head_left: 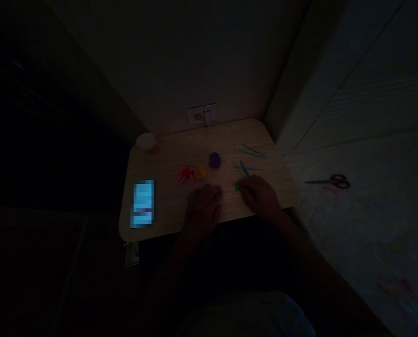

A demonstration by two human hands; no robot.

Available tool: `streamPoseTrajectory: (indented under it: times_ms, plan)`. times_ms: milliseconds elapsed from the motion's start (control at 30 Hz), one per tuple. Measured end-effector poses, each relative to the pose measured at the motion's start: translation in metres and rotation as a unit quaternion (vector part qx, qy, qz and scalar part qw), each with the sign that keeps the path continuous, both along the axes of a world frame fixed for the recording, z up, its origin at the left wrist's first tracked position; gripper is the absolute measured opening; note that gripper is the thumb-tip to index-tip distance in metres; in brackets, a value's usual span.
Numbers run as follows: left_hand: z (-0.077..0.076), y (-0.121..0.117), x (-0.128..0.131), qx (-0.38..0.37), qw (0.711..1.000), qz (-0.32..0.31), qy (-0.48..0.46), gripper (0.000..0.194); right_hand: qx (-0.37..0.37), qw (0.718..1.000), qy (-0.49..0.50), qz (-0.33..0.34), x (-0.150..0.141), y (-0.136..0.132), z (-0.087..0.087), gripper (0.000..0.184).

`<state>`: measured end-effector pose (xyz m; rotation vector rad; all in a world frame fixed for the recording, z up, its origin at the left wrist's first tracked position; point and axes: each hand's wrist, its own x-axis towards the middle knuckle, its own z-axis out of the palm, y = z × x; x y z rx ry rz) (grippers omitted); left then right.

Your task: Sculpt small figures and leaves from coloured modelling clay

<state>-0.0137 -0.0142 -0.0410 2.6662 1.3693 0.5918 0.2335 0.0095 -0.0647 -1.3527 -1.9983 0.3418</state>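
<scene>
In the dim head view, my left hand point(205, 208) rests palm down near the table's front edge, fingers stretched forward and slightly blurred. Anything beneath its palm is hidden. My right hand point(261, 194) is closed, with a small green piece point(237, 186), clay-like, at its fingertips. A blue stick-like tool point(244, 169) lies just beyond those fingers, its near end meeting the hand; another thin blue stick point(256, 168) crosses it. Ahead of my left hand sit a purple lump point(215, 160), an orange piece point(199, 172) and a red-and-pink figure point(185, 174) with several leg-like strips.
The small wooden table point(174, 206) stands against a wall with a socket point(202, 113). A lit phone point(143, 203) lies at its left, a pale tub point(147, 142) at the back left, thin blue sticks point(254, 152) at the back right. Scissors point(331, 181) lie off to the right.
</scene>
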Motion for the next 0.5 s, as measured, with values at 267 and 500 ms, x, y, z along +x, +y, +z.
streamPoseTrajectory:
  times_ms: [267, 500]
  plan:
    - [0.0, -0.001, -0.003, -0.016, 1.0, 0.004, 0.026, 0.036, -0.014, 1.0, -0.007, 0.01, 0.001, 0.009, -0.003, 0.031]
    - [0.002, 0.015, 0.007, 0.038, 0.999, 0.025, -0.011, 0.017, -0.018, 0.999, 0.006, 0.045, -0.002, 0.024, -0.006, 0.02]
